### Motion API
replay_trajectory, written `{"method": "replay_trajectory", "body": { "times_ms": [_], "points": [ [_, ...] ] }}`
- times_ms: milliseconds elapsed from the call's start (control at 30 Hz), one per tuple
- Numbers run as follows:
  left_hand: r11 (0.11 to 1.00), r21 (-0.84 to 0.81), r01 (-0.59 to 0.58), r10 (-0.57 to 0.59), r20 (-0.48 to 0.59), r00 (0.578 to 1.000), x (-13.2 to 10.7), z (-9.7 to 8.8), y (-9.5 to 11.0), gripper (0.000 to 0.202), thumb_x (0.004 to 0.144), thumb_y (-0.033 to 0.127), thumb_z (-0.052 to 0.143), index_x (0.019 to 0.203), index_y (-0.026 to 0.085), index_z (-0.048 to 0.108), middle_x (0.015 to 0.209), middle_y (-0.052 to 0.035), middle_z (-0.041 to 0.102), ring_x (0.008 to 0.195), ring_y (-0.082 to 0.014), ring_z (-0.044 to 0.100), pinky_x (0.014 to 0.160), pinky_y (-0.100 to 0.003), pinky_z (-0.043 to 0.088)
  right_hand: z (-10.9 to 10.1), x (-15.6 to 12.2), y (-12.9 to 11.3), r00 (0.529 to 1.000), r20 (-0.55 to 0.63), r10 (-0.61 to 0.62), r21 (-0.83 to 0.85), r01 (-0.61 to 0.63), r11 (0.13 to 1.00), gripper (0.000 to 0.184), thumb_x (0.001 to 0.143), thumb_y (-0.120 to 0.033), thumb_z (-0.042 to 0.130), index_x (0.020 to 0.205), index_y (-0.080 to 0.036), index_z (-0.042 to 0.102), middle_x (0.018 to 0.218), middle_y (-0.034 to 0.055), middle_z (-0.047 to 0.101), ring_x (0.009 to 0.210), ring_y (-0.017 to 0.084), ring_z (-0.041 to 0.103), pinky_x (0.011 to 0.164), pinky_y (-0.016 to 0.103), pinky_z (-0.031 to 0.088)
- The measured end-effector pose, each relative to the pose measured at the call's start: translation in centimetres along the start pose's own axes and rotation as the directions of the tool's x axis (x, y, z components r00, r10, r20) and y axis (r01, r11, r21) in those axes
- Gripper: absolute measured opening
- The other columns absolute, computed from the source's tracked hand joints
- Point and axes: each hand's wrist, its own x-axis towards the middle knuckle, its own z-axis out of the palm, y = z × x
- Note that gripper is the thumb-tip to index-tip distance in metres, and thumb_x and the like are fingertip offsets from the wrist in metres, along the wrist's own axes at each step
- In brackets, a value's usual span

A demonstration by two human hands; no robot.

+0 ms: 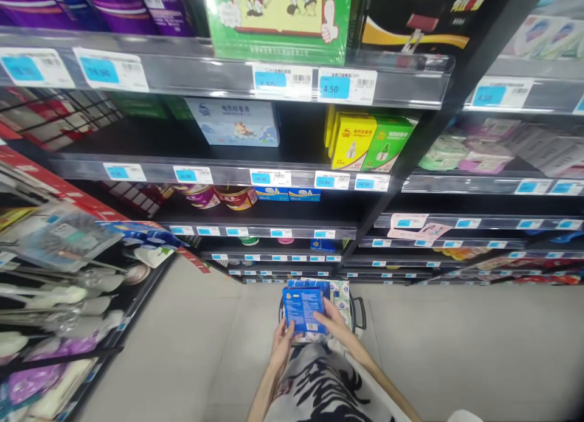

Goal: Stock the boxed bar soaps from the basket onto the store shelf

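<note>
Low in the middle of the head view, both my hands hold a small blue box (302, 308) with white print on it. My left hand (282, 337) grips its lower left edge with curled fingers. My right hand (334, 323) clasps its right side. The box is just above a black basket (360, 313) on the floor that holds more blue and white packs.
Black shelves (255, 176) with blue price tags rise ahead, carrying green, yellow and pale blue boxes and round tins. A rack of hanging ladles and utensils (68, 288) stands on the left. Pale floor tiles (456, 349) spread to the right and left of me.
</note>
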Motion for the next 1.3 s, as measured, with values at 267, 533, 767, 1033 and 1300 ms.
{"method": "replay_trajectory", "body": {
  "times_ms": [267,533,767,1033,1300],
  "points": [
    [0.984,0.1,-0.148,0.147,0.022,0.989,0.4,-0.7,3.3,0.078,0.061,0.052,0.095,0.125,0.012,0.074,0.118,-0.0152,0.077,0.101,-0.0301,0.077,0.106,-0.053,0.057,0.0,1.4,-1.2,0.992,-0.057,-0.114,-0.139,0.105,0.985,0.039,0.079,-0.049,0.084,0.106,-0.022,0.075,0.105,0.0062,0.081,0.095,0.025,0.075,0.094,0.041,0.058],
    [0.984,0.079,-0.162,0.159,0.042,0.986,1.2,-0.1,3.3,0.077,0.063,0.046,0.096,0.126,0.01,0.073,0.111,-0.0122,0.078,0.092,-0.0246,0.076,0.104,-0.054,0.059,-0.5,1.0,-1.4,0.987,-0.104,-0.123,-0.164,0.105,0.981,0.038,0.083,-0.046,0.08,0.113,-0.024,0.075,0.112,0.0064,0.081,0.102,0.025,0.075,0.097,0.04,0.058],
    [0.979,0.074,-0.188,0.182,0.081,0.98,1.0,-0.3,2.8,0.071,0.066,0.044,0.094,0.126,0.012,0.073,0.12,-0.0125,0.076,0.098,-0.0244,0.074,0.103,-0.052,0.06,-0.5,0.3,-2.0,0.987,-0.095,-0.132,-0.183,0.113,0.977,0.04,0.082,-0.048,0.08,0.113,-0.023,0.076,0.112,0.0065,0.081,0.101,0.027,0.075,0.098,0.043,0.058],
    [0.919,0.223,-0.325,0.32,0.057,0.946,1.7,-1.4,2.2,0.053,0.069,0.043,0.089,0.11,0.013,0.076,0.106,-0.0107,0.075,0.095,-0.0237,0.073,0.097,-0.046,0.06,0.4,-0.3,-2.1,0.985,-0.16,-0.07,-0.153,0.046,0.987,0.048,0.088,-0.059,0.071,0.124,-0.029,0.074,0.143,0.0066,0.068,0.136,0.029,0.059,0.12,0.048,0.044],
    [0.811,0.356,-0.464,0.445,0.139,0.885,0.6,-1.4,4.0,0.02,0.069,0.025,0.084,0.088,0.02,0.084,0.106,-0.0119,0.078,0.114,-0.0303,0.07,0.106,-0.045,0.054,0.4,0.4,0.6,0.871,-0.363,0.332,0.384,-0.185,0.905,0.046,0.072,-0.049,0.084,0.109,-0.026,0.07,0.103,0.0045,0.08,0.083,0.02,0.072,0.069,0.032,0.06]
  ]
}}
